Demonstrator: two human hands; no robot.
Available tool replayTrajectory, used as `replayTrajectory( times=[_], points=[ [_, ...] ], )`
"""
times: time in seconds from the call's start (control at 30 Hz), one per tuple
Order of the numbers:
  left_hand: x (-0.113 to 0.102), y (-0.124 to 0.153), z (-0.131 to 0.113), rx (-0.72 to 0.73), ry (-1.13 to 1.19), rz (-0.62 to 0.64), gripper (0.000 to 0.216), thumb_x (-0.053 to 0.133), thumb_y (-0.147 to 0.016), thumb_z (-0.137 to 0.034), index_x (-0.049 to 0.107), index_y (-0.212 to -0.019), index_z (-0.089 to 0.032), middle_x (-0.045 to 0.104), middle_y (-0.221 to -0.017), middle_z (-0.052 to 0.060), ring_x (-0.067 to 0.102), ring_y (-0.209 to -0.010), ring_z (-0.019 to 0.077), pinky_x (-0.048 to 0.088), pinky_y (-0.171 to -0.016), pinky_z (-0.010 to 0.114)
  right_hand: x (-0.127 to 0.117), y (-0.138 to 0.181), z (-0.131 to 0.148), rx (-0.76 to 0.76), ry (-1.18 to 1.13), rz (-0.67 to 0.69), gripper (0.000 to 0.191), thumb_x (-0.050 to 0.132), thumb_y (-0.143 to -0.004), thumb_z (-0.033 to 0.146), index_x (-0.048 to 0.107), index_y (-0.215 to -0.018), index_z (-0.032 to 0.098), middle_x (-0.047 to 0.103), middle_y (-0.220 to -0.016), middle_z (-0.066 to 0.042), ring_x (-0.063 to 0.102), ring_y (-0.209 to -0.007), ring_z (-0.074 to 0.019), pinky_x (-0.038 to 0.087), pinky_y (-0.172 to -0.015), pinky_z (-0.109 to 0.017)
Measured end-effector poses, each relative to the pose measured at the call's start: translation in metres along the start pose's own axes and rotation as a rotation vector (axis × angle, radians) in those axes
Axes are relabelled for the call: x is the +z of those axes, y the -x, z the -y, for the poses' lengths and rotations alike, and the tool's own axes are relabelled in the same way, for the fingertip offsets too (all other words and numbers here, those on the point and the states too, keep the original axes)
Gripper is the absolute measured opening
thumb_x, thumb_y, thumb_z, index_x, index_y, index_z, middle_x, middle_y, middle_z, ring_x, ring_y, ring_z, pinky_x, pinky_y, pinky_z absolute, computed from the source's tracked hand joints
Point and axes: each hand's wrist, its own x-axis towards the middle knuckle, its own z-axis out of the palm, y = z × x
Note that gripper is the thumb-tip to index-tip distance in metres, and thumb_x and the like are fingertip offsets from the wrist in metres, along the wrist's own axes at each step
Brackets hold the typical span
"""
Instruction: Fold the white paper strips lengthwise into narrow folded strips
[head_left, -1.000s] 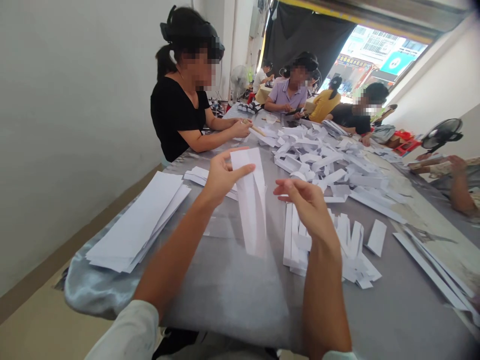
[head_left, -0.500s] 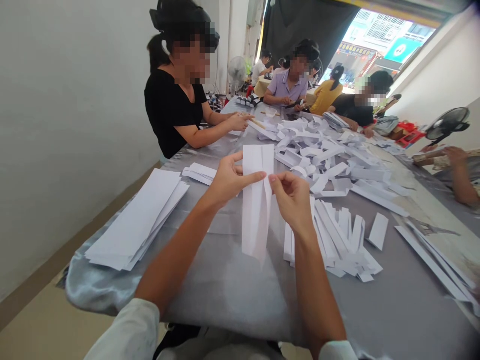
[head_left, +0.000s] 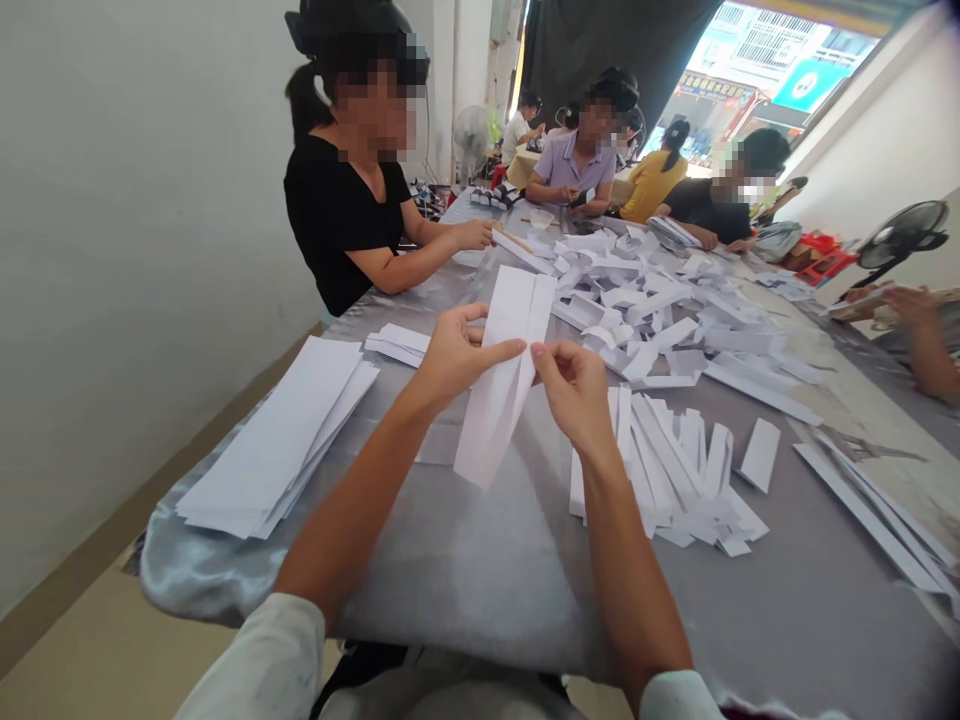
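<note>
I hold a long white paper strip, folded lengthwise, upright above the grey table. My left hand pinches its left edge at mid-height, thumb on top. My right hand pinches the right edge at the same height, fingers closed on the paper. The strip tilts with its top leaning right. Just right of my right hand lies a pile of folded paper strips. A stack of flat white sheets lies to the left of my left arm.
A person in a black top sits at the table's left side, hands on paper. Other people sit at the far end and right edge. A large heap of folded strips covers the table's middle. A fan stands at right.
My right hand came in from the right and took hold of the strip's right edge. The strip then tilted, its top now leaning right and its lower end swinging left.
</note>
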Motion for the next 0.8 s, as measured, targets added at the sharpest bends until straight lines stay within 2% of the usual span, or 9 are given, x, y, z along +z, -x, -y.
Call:
replayTrajectory(
  times=[0.13, 0.27, 0.37, 0.63, 0.8],
  points=[
    [-0.0013, -0.0013, 0.0020, 0.029, 0.025, -0.049, 0.052, 0.098, -0.070, -0.036, 0.076, -0.113, -0.018, 0.085, -0.095, 0.011, 0.081, -0.075, 0.0289, 0.064, -0.058, 0.033, 0.0006, -0.0009, -0.0004, 0.014, -0.053, 0.056, 0.042, 0.074, -0.097, 0.057, 0.069, -0.077, 0.020, 0.068, -0.074, -0.002, 0.064, -0.070, -0.0168, 0.054, -0.067, -0.030],
    [-0.0027, -0.0006, 0.0004, 0.006, 0.029, 0.052, 0.054, 0.099, -0.072, -0.037, 0.079, -0.118, -0.017, 0.085, -0.100, 0.012, 0.083, -0.084, 0.0315, 0.067, -0.064, 0.036, 0.0000, -0.0007, -0.0013, -0.032, 0.013, -0.009, 0.049, 0.072, -0.098, 0.059, 0.059, -0.071, 0.021, 0.054, -0.065, 0.002, 0.049, -0.060, -0.0126, 0.040, -0.056, -0.027],
    [-0.0038, 0.0003, -0.0004, 0.000, 0.014, 0.096, 0.055, 0.100, -0.071, -0.037, 0.081, -0.118, -0.015, 0.085, -0.101, 0.013, 0.083, -0.088, 0.0325, 0.067, -0.066, 0.035, 0.0011, 0.0002, -0.0021, -0.073, 0.069, -0.046, 0.051, 0.070, -0.099, 0.060, 0.054, -0.070, 0.022, 0.050, -0.064, 0.003, 0.046, -0.060, -0.0123, 0.036, -0.056, -0.028],
    [-0.0053, -0.0003, 0.0013, 0.004, 0.021, 0.089, 0.056, 0.101, -0.070, -0.040, 0.084, -0.118, -0.016, 0.085, -0.103, 0.013, 0.083, -0.089, 0.0321, 0.066, -0.067, 0.035, 0.0050, 0.0021, -0.0048, -0.081, 0.121, -0.078, 0.048, 0.066, -0.103, 0.056, 0.052, -0.072, 0.022, 0.051, -0.065, 0.003, 0.046, -0.062, -0.0128, 0.033, -0.057, -0.029],
    [-0.0001, -0.0023, 0.0024, 0.037, 0.038, -0.016, 0.045, 0.102, -0.067, -0.040, 0.086, -0.100, -0.014, 0.085, -0.099, 0.012, 0.080, -0.081, 0.0254, 0.062, -0.066, 0.030, 0.0069, 0.0027, -0.0062, -0.089, 0.134, -0.026, 0.049, 0.066, -0.103, 0.058, 0.051, -0.072, 0.022, 0.049, -0.066, 0.004, 0.044, -0.062, -0.0130, 0.033, -0.056, -0.029]
  ],
)
